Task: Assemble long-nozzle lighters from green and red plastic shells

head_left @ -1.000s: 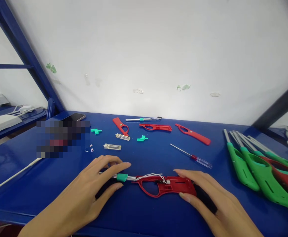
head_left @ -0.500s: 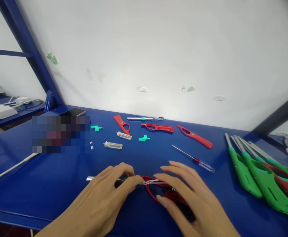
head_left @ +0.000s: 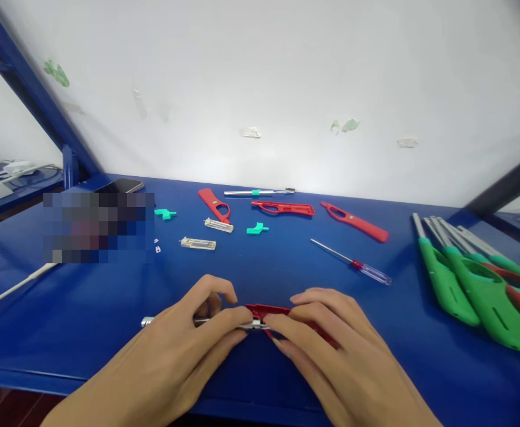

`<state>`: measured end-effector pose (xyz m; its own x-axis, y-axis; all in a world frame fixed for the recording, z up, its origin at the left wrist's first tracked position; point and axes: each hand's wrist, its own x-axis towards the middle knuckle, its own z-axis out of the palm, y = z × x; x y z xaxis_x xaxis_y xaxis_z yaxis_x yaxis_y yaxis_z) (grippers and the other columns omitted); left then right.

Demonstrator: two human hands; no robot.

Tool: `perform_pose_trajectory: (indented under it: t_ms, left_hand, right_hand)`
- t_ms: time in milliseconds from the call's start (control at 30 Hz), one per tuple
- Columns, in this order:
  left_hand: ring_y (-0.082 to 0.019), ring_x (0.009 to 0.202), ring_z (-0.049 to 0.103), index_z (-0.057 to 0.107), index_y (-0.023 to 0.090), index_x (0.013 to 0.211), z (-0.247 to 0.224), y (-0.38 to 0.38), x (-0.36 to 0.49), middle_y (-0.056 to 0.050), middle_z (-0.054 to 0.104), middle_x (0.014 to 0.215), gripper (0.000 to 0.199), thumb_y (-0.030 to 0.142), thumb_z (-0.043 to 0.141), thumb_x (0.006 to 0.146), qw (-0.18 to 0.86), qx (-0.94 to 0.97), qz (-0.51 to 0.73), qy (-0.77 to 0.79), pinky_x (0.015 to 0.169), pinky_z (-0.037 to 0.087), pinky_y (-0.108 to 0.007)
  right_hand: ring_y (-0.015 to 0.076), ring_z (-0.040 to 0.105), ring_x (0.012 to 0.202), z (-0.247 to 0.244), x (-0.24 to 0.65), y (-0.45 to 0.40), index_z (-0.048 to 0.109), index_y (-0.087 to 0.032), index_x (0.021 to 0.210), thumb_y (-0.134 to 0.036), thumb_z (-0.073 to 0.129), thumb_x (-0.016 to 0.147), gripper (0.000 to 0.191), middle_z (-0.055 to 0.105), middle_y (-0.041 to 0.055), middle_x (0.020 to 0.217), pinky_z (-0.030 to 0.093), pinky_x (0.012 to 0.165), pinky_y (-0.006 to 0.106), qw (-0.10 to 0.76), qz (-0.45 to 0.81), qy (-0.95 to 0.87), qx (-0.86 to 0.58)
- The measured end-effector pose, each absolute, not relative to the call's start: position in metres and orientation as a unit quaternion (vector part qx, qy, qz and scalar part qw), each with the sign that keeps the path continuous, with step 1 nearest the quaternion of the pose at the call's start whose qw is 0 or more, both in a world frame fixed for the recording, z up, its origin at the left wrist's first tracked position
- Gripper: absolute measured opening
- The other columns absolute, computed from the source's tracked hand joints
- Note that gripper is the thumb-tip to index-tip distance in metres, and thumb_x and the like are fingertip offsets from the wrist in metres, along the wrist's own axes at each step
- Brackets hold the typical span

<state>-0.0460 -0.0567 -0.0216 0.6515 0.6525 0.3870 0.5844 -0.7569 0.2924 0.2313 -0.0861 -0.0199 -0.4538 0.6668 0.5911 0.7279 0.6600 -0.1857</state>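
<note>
My left hand (head_left: 189, 341) is closed around a silver lighter tube (head_left: 147, 321), whose tip sticks out to the left of the knuckles. A red lighter casing half (head_left: 266, 309) is at the tube's right end, mostly covered by my right hand (head_left: 331, 338). The right fingers are closed on this casing, with thumb and fingertips at the inner end of the tube. Both hands' fingertips nearly meet there. The casing's handle and the fine wires are largely hidden under the right fingers.
Beyond the hands lie red casing halves (head_left: 360, 223), clear fuel tanks (head_left: 198, 244), green triggers (head_left: 256, 229), another tube (head_left: 242, 193) and a screwdriver (head_left: 371, 273). Several assembled lighters (head_left: 449, 284) are piled right. A phone (head_left: 126, 185) and white cable (head_left: 15, 289) lie left.
My right hand has come down and left, its fingers closing over the casing and the tube's inner end. The left hand still holds the tube. The camera view has tilted down slightly.
</note>
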Motion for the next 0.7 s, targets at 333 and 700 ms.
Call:
perform_pose_trajectory:
  t_ms: [333, 700]
  left_hand:
    - [-0.018, 0.111, 0.076, 0.065, 0.028, 0.142, -0.026, -0.071, -0.039, -0.006, 0.075, 0.129, 0.030, 0.025, 0.041, 0.123, 0.032, 0.909, 0.259, 0.325, 0.107, 0.061, -0.029]
    - [-0.015, 0.118, 0.073, 0.063, 0.027, 0.144, -0.020, -0.065, -0.039, -0.002, 0.076, 0.127, 0.031, 0.023, 0.041, 0.123, 0.032, 0.922, 0.250, 0.294, 0.122, 0.050, -0.027]
  right_hand:
    - [0.0166, 0.074, 0.098, -0.004, 0.232, -0.088, 0.082, -0.029, 0.108, -0.026, 0.051, 0.120, 0.034, 0.081, -0.0025, 0.095, 0.056, 0.092, 0.026, 0.339, -0.050, -0.848, -0.404]
    - [0.0194, 0.070, 0.100, -0.012, 0.231, -0.093, 0.078, -0.024, 0.106, 0.003, 0.057, 0.099, 0.035, 0.078, 0.0006, 0.099, 0.051, 0.102, 0.030, 0.316, -0.012, -0.860, -0.400]
